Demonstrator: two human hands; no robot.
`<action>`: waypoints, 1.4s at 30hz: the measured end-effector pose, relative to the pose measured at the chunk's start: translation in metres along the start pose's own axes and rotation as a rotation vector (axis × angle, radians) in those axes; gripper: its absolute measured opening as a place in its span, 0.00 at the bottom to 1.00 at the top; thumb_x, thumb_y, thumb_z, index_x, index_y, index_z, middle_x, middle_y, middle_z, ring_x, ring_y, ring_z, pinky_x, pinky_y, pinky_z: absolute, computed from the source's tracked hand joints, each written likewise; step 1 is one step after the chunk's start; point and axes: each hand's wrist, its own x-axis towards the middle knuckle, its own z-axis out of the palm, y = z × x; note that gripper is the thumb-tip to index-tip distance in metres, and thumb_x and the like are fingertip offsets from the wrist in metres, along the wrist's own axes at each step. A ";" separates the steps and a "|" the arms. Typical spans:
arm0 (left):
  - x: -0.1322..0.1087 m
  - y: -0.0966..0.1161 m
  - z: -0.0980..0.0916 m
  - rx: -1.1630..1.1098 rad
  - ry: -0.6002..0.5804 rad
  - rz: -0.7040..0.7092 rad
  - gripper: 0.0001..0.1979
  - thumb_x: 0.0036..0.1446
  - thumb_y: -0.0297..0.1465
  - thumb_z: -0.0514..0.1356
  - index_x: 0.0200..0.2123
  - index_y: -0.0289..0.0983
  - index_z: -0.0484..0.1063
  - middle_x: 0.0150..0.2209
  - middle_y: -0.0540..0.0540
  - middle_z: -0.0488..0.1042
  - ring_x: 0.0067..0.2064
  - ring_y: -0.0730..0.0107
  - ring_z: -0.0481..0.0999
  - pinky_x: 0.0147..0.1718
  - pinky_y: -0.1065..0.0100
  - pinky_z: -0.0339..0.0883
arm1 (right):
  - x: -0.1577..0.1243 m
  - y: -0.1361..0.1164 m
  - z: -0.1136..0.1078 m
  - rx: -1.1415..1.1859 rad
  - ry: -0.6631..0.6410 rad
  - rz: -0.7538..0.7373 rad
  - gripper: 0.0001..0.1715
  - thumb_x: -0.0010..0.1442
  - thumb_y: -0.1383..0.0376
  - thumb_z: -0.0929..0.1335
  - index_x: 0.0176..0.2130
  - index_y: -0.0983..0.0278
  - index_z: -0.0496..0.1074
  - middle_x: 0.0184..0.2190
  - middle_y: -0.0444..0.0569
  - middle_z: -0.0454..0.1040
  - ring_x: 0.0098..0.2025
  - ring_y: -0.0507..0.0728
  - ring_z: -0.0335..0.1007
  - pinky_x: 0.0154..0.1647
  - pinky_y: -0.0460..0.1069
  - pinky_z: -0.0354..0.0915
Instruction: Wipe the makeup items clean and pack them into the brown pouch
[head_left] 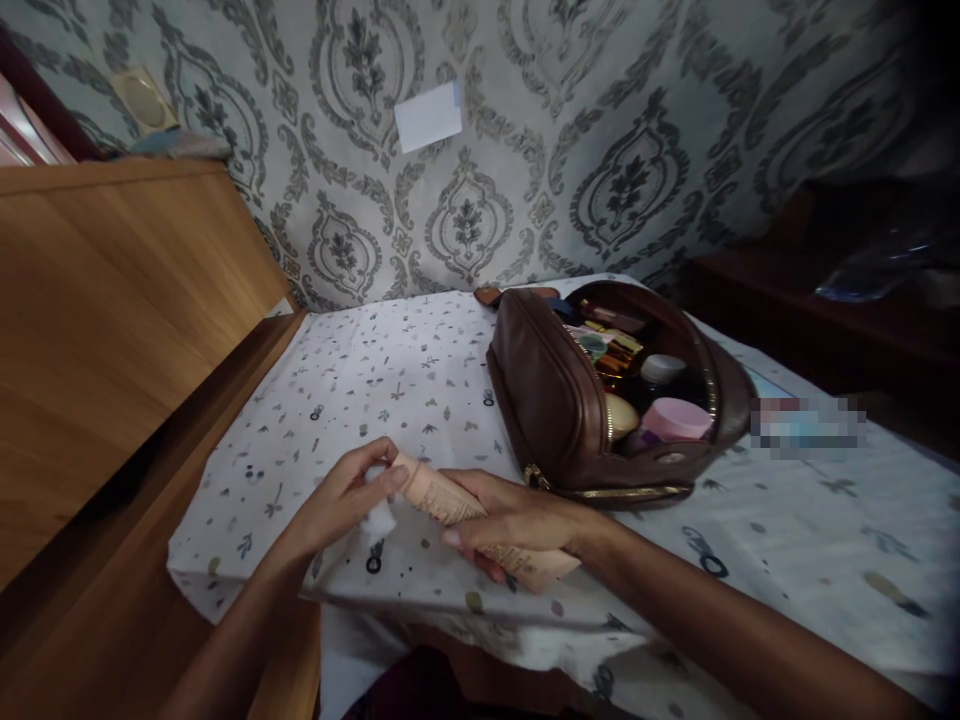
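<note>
A peach-coloured cosmetic tube point(442, 497) with small printed text lies slantwise between my two hands, above the cloth. My right hand point(502, 515) is wrapped round its body, and the flat end sticks out below the wrist. At the other end, the thumb and index finger of my left hand point(352, 500) pinch the tube's cap. A white wad point(381, 520), perhaps cotton or tissue, shows under the left fingers; whether they grip it I cannot tell. Just beyond my right hand stands a brown toiletry bag point(544, 385), unzipped, with its lid raised.
Inside the bag are a pink lidded container point(675, 420), a white-capped bottle point(662, 368) and several other cosmetics. A patterned white cloth point(375, 370) covers the table. A wooden cabinet point(127, 300) borders the left, a papered wall point(465, 220) the back. Dark furniture point(795, 300) is at the right.
</note>
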 end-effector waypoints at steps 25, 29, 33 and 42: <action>0.003 -0.006 -0.001 -0.015 -0.059 -0.007 0.17 0.61 0.46 0.57 0.38 0.37 0.67 0.32 0.50 0.66 0.34 0.70 0.65 0.32 0.71 0.58 | 0.001 0.002 -0.003 0.050 -0.024 0.002 0.36 0.51 0.52 0.75 0.51 0.65 0.60 0.22 0.35 0.67 0.18 0.47 0.63 0.19 0.43 0.61; 0.003 -0.003 -0.005 -0.069 -0.133 0.012 0.24 0.58 0.45 0.60 0.53 0.39 0.65 0.39 0.47 0.71 0.39 0.66 0.69 0.36 0.69 0.61 | 0.000 0.002 -0.003 0.066 -0.028 -0.002 0.36 0.51 0.52 0.75 0.51 0.64 0.60 0.22 0.36 0.68 0.18 0.47 0.64 0.19 0.43 0.62; 0.005 -0.002 -0.001 -0.073 -0.086 0.037 0.24 0.57 0.50 0.59 0.46 0.37 0.66 0.34 0.48 0.69 0.34 0.69 0.66 0.32 0.70 0.59 | 0.000 0.004 -0.003 0.061 -0.019 0.003 0.36 0.52 0.53 0.75 0.52 0.64 0.60 0.22 0.36 0.68 0.18 0.47 0.64 0.19 0.43 0.62; 0.009 -0.003 0.001 -0.108 -0.110 0.106 0.26 0.59 0.49 0.59 0.52 0.38 0.64 0.37 0.47 0.70 0.36 0.67 0.70 0.35 0.70 0.62 | -0.002 0.003 -0.004 0.195 -0.062 0.009 0.36 0.51 0.54 0.75 0.51 0.64 0.59 0.23 0.36 0.69 0.18 0.47 0.64 0.19 0.43 0.61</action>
